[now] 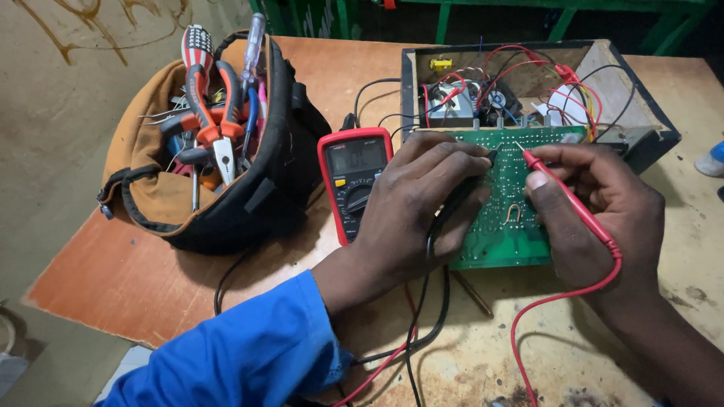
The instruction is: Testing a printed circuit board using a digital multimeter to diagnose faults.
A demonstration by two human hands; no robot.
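Note:
A green circuit board (507, 226) lies on the table in front of an open dark box (641, 128) full of coloured wires. My left hand (418, 203) grips a black test probe, whose tip rests on the board near its upper edge. My right hand (596, 203) holds a red test probe (569, 200) like a pen, its metal tip touching the board at the top. A red multimeter (353, 181) sits just left of my left hand. Red and black leads trail toward me across the table.
An open brown and black tool bag (204, 151) stuffed with pliers and screwdrivers stands at the left of the orange table (121, 279). A green frame runs along the far side. The table's left edge drops to a concrete floor.

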